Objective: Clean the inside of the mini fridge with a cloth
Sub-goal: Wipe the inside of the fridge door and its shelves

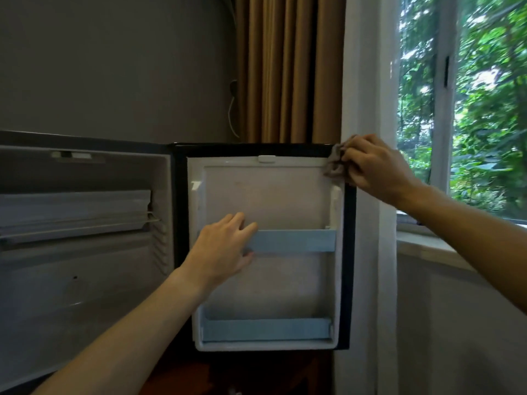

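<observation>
Pinching cloth (334, 165) at door (268, 201) top corner: right grip (376, 166); left grip (225, 246) clasps upper shelf rail (293, 240).

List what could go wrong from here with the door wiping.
1. The left hand grips the upper blue door shelf; leaning on it might pop it loose.
2. The right hand holds the bunched cloth at the open door's top corner, so the panel below may get skipped.
</observation>
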